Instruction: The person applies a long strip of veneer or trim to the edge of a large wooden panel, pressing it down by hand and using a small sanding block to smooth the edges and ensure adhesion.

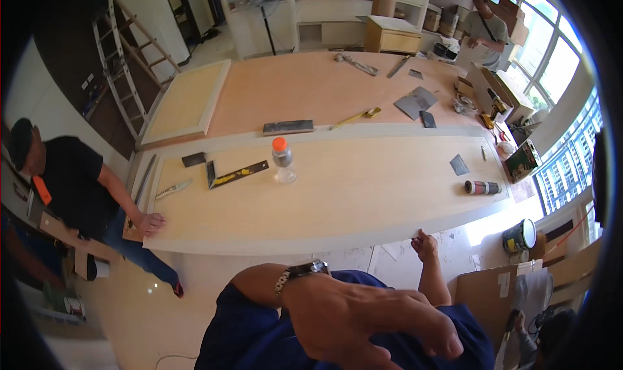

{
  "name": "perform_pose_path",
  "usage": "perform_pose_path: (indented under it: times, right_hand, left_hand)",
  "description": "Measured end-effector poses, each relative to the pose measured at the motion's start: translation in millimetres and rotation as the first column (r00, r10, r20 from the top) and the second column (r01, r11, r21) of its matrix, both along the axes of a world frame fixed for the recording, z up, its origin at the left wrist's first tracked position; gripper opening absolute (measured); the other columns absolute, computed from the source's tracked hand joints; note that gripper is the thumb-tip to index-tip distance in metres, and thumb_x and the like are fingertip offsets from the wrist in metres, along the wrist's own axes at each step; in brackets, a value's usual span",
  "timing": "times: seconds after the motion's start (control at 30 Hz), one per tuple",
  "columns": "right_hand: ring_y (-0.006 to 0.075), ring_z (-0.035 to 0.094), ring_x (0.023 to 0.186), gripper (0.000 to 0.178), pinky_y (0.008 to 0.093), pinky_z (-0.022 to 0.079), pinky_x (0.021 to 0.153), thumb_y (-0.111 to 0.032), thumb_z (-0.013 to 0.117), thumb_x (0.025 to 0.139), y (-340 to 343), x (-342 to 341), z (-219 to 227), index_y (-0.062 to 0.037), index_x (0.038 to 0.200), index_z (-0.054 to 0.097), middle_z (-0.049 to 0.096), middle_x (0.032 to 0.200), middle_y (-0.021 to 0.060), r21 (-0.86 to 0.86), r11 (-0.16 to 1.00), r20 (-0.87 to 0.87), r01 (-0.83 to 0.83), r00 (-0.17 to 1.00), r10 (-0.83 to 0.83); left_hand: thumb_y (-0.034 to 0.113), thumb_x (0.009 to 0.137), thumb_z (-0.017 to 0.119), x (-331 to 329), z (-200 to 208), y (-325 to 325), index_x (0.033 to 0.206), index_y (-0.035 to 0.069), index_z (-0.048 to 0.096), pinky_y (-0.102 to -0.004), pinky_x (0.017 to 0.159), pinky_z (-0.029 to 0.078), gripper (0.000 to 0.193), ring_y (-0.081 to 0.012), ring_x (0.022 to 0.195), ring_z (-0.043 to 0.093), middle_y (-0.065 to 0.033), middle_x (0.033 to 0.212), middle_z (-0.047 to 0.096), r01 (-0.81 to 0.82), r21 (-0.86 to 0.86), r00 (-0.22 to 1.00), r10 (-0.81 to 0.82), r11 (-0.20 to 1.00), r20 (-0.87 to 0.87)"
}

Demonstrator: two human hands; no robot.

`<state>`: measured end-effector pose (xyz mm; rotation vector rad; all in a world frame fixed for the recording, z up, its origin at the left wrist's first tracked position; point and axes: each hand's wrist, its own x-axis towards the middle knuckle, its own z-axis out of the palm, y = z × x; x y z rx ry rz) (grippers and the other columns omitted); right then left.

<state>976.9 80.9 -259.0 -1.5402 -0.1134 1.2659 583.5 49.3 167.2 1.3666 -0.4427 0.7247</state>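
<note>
My left hand point(363, 318), with a metal-band wristwatch point(302, 273) on its wrist, is raised close in front of me over my dark blue clothing. Its fingers are spread and nothing shows in them. Farther off, my right hand point(425, 245) is at the near edge of a long pale wood panel point(337, 211) with a whitish border. Its fingers are curled against that edge. On the panel stand a clear bottle with an orange cap point(283, 159), a black-and-yellow try square point(240, 174), a knife point(174, 188) and a dark roll point(482, 187).
At the left a person in black point(71, 182) rests a hand on the panel's corner. Another person point(485, 36) stands at the far right. A ladder point(120, 65) leans at the left. Boxes, a paint bucket point(519, 235) and a cardboard box point(483, 286) stand on the right.
</note>
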Motion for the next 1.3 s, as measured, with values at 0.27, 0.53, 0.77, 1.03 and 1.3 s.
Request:
perform_pose_path:
  times: [0.27, 0.53, 0.77, 1.03, 1.3]
  right_hand:
    - [0.0230, 0.066, 0.079, 0.040, 0.0361, 0.060, 0.070, -0.024, 0.069, 0.089, -4, -5, 6, 0.0059, 0.108, 0.051, 0.063, 0.096, 0.0156, 0.030, 0.999, 0.044, -0.013, 0.999, 0.012]
    - [0.0207, 0.064, 0.070, 0.030, 0.0369, 0.059, 0.067, -0.022, 0.070, 0.089, 0, -4, 17, -0.0001, 0.103, 0.053, 0.064, 0.089, 0.0124, 0.013, 0.999, 0.030, -0.031, 0.999, 0.031]
    - [0.0216, 0.066, 0.070, 0.031, 0.0370, 0.060, 0.066, -0.021, 0.069, 0.089, 0, -11, 19, 0.0025, 0.102, 0.054, 0.065, 0.088, 0.0145, -0.006, 1.000, 0.046, -0.022, 0.999, 0.022]
    - [0.0223, 0.067, 0.073, 0.030, 0.0382, 0.060, 0.067, -0.021, 0.069, 0.089, 1, -9, 20, 0.0012, 0.103, 0.055, 0.066, 0.089, 0.0139, -0.024, 0.999, 0.057, -0.033, 0.998, 0.034]
    - [0.0223, 0.067, 0.072, 0.030, 0.0366, 0.060, 0.065, -0.019, 0.070, 0.089, -1, 0, 35, 0.0040, 0.100, 0.054, 0.066, 0.088, 0.0158, -0.054, 0.998, 0.074, -0.033, 0.997, 0.037]
  left_hand:
    - [-0.008, 0.093, 0.048, 107, -3, 11, 0.123, 0.010, 0.063, -0.0411, 0.084, 0.050, 0.038, -0.0336, 0.101, 0.060, -0.0271, 0.122, 0.053, -0.382, 0.155, 0.541, 0.085, 0.911, 0.837]
    - [-0.003, 0.096, 0.048, 138, 31, 16, 0.112, 0.010, 0.068, -0.0366, 0.082, 0.050, 0.029, -0.0310, 0.087, 0.063, -0.0238, 0.119, 0.055, 0.011, 0.329, 0.663, -0.253, 0.944, 0.705]
    - [-0.007, 0.095, 0.044, 150, 25, 12, 0.113, 0.007, 0.069, -0.0359, 0.082, 0.050, 0.033, -0.0315, 0.087, 0.061, -0.0253, 0.117, 0.054, 0.158, 0.344, 0.709, -0.349, 0.926, 0.613]
    - [-0.002, 0.092, 0.053, 153, 29, 3, 0.103, 0.005, 0.068, -0.0384, 0.082, 0.050, 0.020, -0.0332, 0.086, 0.061, -0.0230, 0.111, 0.055, 0.164, 0.230, 0.722, -0.275, 0.959, 0.635]
    - [-0.001, 0.084, 0.071, 100, -27, 60, 0.082, 0.006, 0.059, -0.0417, 0.080, 0.050, 0.014, -0.0305, 0.093, 0.062, -0.0108, 0.090, 0.064, -0.016, 0.143, 1.000, 0.016, 0.990, 0.001]
